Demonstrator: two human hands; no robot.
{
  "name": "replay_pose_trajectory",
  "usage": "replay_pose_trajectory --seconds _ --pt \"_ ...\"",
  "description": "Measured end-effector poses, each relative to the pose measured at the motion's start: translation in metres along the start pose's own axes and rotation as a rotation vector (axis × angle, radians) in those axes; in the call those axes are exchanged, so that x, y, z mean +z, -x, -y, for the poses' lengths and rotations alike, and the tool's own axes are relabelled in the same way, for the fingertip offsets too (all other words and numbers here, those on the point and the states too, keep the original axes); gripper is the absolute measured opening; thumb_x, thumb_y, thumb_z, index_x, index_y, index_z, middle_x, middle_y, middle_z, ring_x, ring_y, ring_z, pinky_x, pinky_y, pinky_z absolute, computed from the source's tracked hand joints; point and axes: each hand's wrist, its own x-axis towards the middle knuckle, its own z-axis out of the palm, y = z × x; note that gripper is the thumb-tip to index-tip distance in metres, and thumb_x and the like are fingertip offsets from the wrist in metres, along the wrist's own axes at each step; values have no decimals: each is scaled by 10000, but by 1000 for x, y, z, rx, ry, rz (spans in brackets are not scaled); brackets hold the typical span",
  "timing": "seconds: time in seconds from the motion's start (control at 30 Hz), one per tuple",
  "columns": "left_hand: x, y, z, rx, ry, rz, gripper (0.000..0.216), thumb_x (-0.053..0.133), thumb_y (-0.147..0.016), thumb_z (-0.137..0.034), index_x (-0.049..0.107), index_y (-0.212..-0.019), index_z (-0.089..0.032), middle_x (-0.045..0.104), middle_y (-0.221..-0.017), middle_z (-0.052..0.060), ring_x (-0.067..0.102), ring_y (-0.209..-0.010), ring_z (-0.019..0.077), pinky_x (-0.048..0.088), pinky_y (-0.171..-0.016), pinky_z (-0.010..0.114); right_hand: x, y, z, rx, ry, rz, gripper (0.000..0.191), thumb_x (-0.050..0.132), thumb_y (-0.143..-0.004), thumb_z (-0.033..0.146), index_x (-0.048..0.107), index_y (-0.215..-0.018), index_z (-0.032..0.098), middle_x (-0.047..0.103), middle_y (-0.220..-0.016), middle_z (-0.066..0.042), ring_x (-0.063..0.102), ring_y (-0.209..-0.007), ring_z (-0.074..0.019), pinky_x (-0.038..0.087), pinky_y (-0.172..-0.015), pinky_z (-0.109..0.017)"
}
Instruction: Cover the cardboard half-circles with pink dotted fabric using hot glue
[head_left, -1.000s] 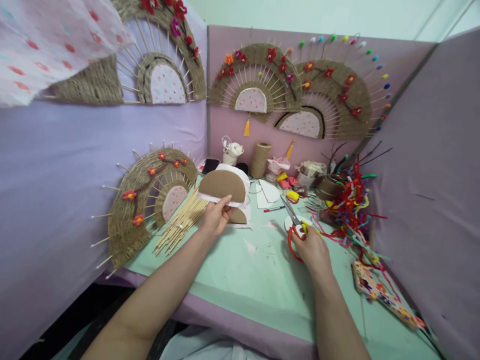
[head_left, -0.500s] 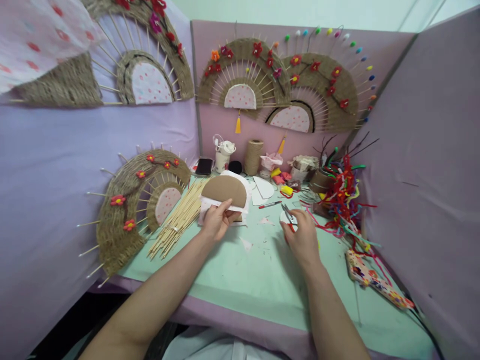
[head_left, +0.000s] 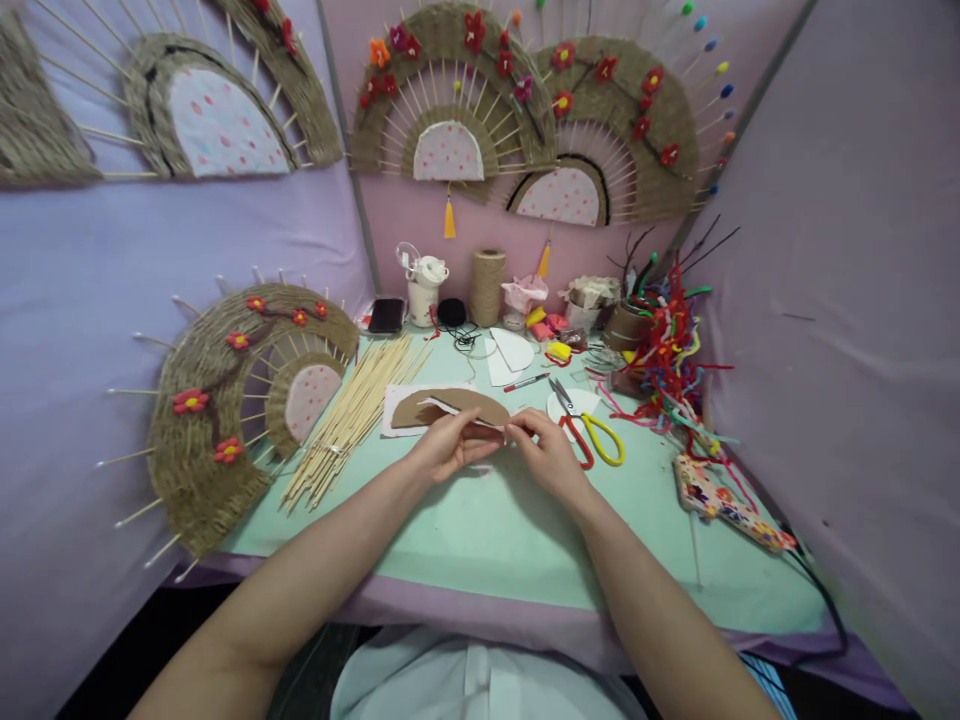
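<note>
My left hand (head_left: 454,448) grips a half-round cardboard piece (head_left: 444,404) with white cloth at its edge, tilted almost edge-on to me. At its right end, the fingertips of my right hand (head_left: 546,450) are pinched together on the edge of the cloth. Behind the hands a brown cardboard half circle (head_left: 416,408) lies on a white sheet (head_left: 388,415); the held piece partly covers it. Scissors (head_left: 576,412) with one red and one yellow handle rest on the table, just right of my right hand, over a white cut-out (head_left: 556,403).
Thin sticks (head_left: 345,430) lie bundled at left, beside a twine fan (head_left: 202,380). A twine spool (head_left: 488,287), a pen (head_left: 526,382) and white half-round cut-outs (head_left: 511,352) are at the back. Coloured pipe cleaners (head_left: 671,350) and a floral-patterned glue gun (head_left: 727,505) occupy the right.
The scissors have left my right hand and now lie on the table. My right hand moved left to the cardboard piece, which my left hand has tilted. The view has dipped.
</note>
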Motion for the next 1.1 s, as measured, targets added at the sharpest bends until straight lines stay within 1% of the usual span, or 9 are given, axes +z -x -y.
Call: replay_pose_trajectory --seconds 0.07,0.13,0.23,0.37,0.57,0.77,0.97,1.03,1.1 --pt "-2 1 -2 -128 -115 42 325 598 -783 -424 668 -799 -107 711 -803 192 701 -704 248 562 -587 298 1 -1 -4 161 -122 51 220 494 -849 342 617 -766 180 600 -770 -29 530 -749 -159 403 -687 -269" --pt "-2 4 -2 -143 -259 65 432 565 -764 -540 661 -706 -123 707 -734 191 688 -612 244 531 -491 290 2 -1 -7 280 -219 84 245 531 -813 388 629 -762 168 604 -746 -20 517 -704 -143 381 -635 -246" --pt "1 9 2 132 -485 46 381 623 -732 -502 634 -593 -147 668 -574 122 618 -467 175 453 -426 233 3 0 -8 385 -342 92 291 583 -760 442 639 -743 156 600 -704 -6 492 -652 -122 351 -598 -230" --pt "8 14 9 573 -649 -62 137 730 -661 -264 666 -582 -172 648 -610 46 548 -552 128 418 -552 211 2 0 -6 435 -445 73 325 619 -721 465 665 -759 146 615 -701 -5 485 -635 -112 350 -601 -226" --pt "12 16 16 770 -800 -97 50 713 -667 -185 690 -635 -216 613 -649 31 493 -620 143 373 -642 227 2 1 -4 456 -454 64 351 632 -715 465 710 -823 140 667 -763 -34 510 -665 -121 360 -615 -229" --pt "9 13 19 832 -970 -108 71 661 -710 -173 671 -665 -227 585 -656 22 479 -620 150 382 -681 250 3 2 -5 443 -439 60 329 640 -719 453 712 -802 142 674 -783 -44 524 -693 -131 355 -613 -232" --pt "7 14 11 882 -1157 -58 103 566 -759 -158 643 -705 -200 588 -655 16 477 -592 134 357 -585 235 2 2 -4 470 -419 25 325 620 -729 454 685 -771 139 621 -695 -16 442 -579 -96 302 -537 -223" --pt "6 20 2 779 -1156 42 107 556 -754 -151 632 -689 -191 586 -635 7 476 -572 122 355 -556 225 1 2 -3 483 -418 15 320 610 -733 449 674 -768 137 603 -680 -11 417 -555 -89 289 -520 -223" --pt "7 31 -11 581 -1134 262 109 557 -762 -167 638 -692 -185 612 -651 10 516 -593 122 384 -559 216 0 2 -2 483 -413 7 308 602 -737 441 664 -767 141 593 -676 -7 412 -550 -90 288 -519 -225"
